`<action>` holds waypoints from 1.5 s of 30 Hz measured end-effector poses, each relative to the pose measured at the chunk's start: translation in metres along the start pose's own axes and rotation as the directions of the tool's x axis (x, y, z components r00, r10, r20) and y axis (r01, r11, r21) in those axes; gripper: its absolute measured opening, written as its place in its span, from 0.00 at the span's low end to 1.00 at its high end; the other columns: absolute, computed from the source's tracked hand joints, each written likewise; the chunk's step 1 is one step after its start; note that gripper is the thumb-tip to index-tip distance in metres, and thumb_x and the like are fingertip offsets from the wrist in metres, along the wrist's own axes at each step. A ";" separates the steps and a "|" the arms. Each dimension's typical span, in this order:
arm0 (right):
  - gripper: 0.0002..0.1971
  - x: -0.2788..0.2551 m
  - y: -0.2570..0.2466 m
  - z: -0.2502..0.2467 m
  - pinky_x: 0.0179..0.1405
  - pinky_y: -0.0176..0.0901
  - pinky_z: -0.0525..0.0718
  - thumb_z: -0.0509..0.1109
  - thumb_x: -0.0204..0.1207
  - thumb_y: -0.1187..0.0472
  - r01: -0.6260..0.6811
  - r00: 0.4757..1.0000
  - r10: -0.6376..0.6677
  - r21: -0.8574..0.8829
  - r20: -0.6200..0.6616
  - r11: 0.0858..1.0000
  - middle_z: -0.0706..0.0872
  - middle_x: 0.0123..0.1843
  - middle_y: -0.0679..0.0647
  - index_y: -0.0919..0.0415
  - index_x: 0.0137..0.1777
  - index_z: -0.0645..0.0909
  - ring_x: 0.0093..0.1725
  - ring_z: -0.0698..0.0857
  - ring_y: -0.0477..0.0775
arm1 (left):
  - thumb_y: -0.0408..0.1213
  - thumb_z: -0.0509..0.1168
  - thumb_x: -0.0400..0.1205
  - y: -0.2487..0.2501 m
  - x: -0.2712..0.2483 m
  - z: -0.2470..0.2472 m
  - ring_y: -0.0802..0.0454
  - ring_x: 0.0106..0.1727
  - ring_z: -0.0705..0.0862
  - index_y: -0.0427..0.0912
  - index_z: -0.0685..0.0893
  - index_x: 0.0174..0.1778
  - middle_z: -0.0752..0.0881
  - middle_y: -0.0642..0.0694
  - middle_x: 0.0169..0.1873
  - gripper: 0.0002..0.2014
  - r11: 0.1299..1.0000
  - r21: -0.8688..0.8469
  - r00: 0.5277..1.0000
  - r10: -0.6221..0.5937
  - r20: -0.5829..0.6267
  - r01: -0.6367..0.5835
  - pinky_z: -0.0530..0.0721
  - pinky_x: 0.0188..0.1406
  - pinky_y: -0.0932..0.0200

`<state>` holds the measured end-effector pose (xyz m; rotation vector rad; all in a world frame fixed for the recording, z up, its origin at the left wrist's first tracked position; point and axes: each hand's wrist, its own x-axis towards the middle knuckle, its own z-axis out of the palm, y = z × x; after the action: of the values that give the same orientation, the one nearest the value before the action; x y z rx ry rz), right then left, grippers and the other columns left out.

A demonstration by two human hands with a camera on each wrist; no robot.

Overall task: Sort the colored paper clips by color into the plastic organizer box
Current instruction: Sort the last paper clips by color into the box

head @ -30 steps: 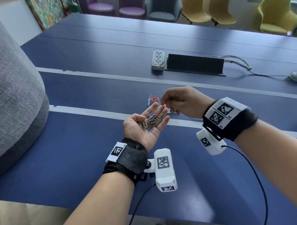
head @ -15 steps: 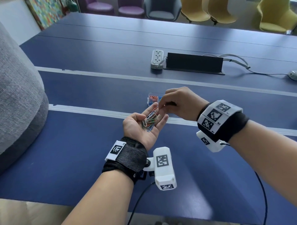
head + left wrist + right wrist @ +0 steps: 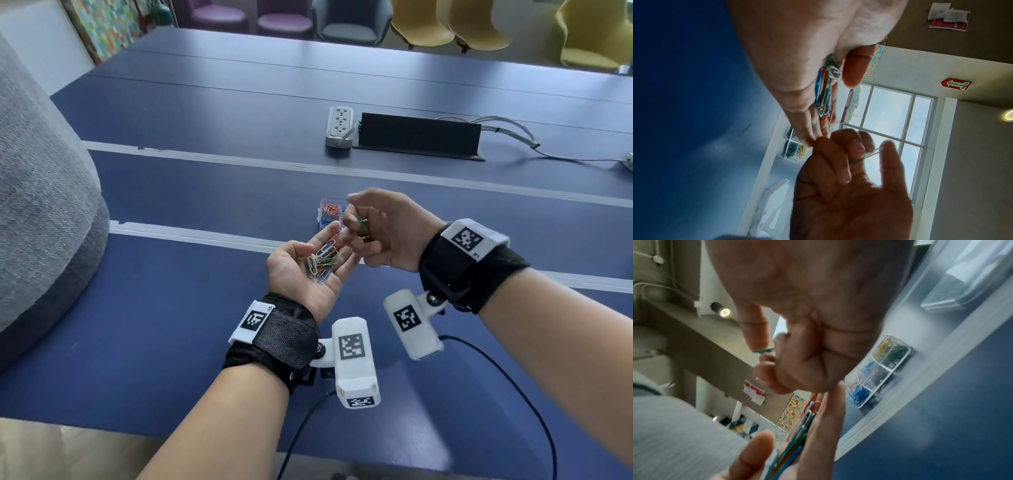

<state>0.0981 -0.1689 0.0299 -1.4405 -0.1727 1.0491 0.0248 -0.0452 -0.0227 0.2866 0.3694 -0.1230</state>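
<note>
Sign on wall reads "FIRE" | my left hand flat, palm up — mixed paper clips on it | my right hand pinches green clip | organizer box on table — colors separated.

Black fabric wristbands bearing white coded marker tags are worn on both bare forearms, with white cabled camera housings attached.
</note>
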 end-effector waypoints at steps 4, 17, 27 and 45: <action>0.18 0.004 -0.001 0.008 0.19 0.32 0.49 0.63 0.80 0.55 0.012 0.993 -0.033 -0.173 -0.118 0.985 0.70 0.22 0.51 0.58 0.28 0.70 0.16 0.60 0.43 | 0.36 0.51 0.77 -0.001 0.000 0.002 0.31 0.58 0.84 0.26 0.77 0.68 0.83 0.29 0.56 0.26 0.999 0.034 1.000 0.004 -0.023 -0.003 0.76 0.68 0.39; 0.06 0.006 0.010 0.016 0.34 0.28 0.74 0.73 0.71 0.52 0.127 0.919 -0.392 -0.970 0.036 0.208 0.78 0.25 0.40 0.52 0.43 0.88 0.28 0.77 0.37 | 0.36 0.47 0.85 -0.007 0.001 -0.003 0.42 0.50 0.84 0.29 0.81 0.47 0.87 0.36 0.41 0.19 0.999 0.044 0.999 0.017 -0.043 -0.015 0.77 0.64 0.45; 0.09 0.014 -0.002 0.005 0.21 0.33 0.56 0.55 0.73 0.70 -0.085 0.982 -0.037 -0.602 -0.187 0.794 0.71 0.18 0.51 0.61 0.34 0.72 0.19 0.62 0.48 | 0.36 0.47 0.85 -0.003 0.011 -0.007 0.37 0.57 0.82 0.26 0.75 0.68 0.81 0.30 0.60 0.23 0.998 0.049 0.998 -0.028 -0.061 0.031 0.82 0.56 0.44; 0.14 0.052 -0.030 -0.029 0.52 0.46 0.87 0.63 0.74 0.69 -0.471 0.865 -0.152 -0.879 -0.478 0.080 0.89 0.55 0.60 0.65 0.57 0.85 0.55 0.88 0.59 | 0.35 0.49 0.84 0.004 0.015 -0.011 0.35 0.57 0.84 0.29 0.80 0.57 0.84 0.30 0.56 0.18 0.998 0.048 0.996 -0.025 -0.080 0.029 0.84 0.53 0.45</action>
<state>0.1612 -0.1492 0.0249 -3.0865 -0.4470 0.6156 0.0357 -0.0395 -0.0373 0.3360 0.4496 -0.1482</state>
